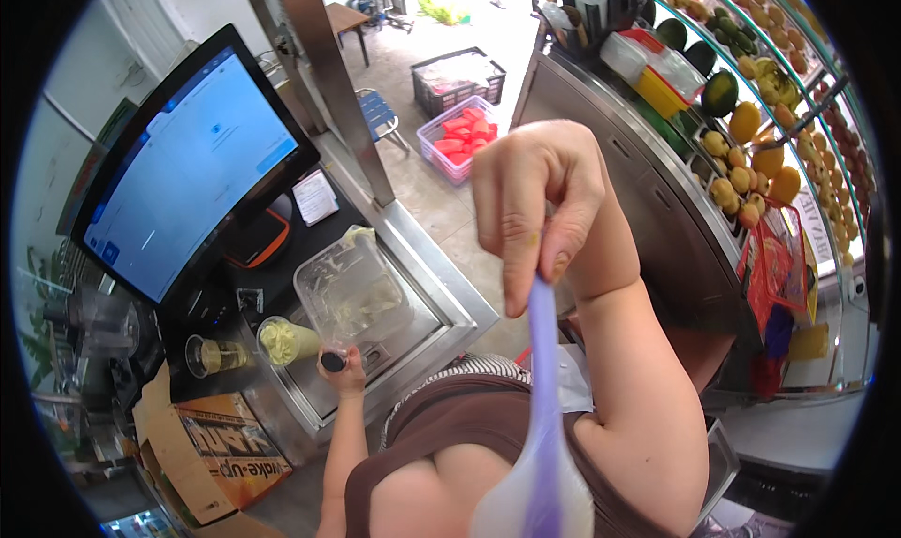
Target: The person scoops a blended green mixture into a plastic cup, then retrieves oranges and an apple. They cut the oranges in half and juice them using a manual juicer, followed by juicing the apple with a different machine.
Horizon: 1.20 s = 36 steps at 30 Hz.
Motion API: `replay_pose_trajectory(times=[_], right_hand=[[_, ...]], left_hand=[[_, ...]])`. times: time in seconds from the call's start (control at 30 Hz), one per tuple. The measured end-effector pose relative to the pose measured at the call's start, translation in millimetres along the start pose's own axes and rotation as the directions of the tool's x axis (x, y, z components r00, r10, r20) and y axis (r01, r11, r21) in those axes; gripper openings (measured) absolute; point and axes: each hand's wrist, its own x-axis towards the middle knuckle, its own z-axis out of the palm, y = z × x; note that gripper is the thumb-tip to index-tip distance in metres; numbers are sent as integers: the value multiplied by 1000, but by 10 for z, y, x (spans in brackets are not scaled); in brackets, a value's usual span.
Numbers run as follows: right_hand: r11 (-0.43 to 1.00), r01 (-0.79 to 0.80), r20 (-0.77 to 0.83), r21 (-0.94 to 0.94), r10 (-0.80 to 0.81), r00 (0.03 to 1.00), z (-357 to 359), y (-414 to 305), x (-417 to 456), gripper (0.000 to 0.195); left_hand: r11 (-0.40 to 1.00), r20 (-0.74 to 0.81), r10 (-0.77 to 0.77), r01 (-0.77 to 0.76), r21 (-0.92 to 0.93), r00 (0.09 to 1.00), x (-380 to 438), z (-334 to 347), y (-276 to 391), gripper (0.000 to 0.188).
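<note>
Raised close to the camera, my right hand point(538, 207) grips the purple handle of a silicone spatula point(545, 411), whose pale translucent blade points down. My left hand point(345, 376), low over the steel counter, holds a small container with a black round lid point(333, 361); its body is mostly hidden. Just beyond that hand lies a clear plastic tub point(352, 292) with pale yellow-green residue inside. A plastic cup point(281, 342) filled with pale yellow-green cream stands to its left. Further left, another clear cup point(215, 355) has some pale content and appears tilted.
A large touchscreen monitor point(190, 165) and an orange-edged device point(264, 239) stand at the left. An open cardboard box point(169, 446) sits below. Baskets point(457, 137) are on the floor ahead. At the right, a steel cabinet point(619, 179) runs beside fruit displays point(739, 172).
</note>
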Motion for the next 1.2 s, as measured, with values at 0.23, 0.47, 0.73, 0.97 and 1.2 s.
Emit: replay_pose_trajectory(times=[0.23,0.47,0.73,0.97,1.2], right_hand=[[997,-48,78,68,42,996,-94,200,465,24],[985,-103,-41,136,110,993,99,816,663,27],[-5,-989,-802,146,584,-121,383,573,792,26],[-155,-972,-982,-178,94,165,873,1347,1361,31],[46,-958,-935,282,-212,-285,1928,1159,465,29]], left_hand=[[999,211,-35,29,34,977,-130,-211,572,54],[936,209,-347,353,9,914,-703,-1201,324,39],[927,10,-350,345,148,937,-444,-1696,-51,55],[974,-108,-81,101,203,991,333,-1175,-197,86],[949,-82,-218,231,216,972,-343,-825,-594,58]])
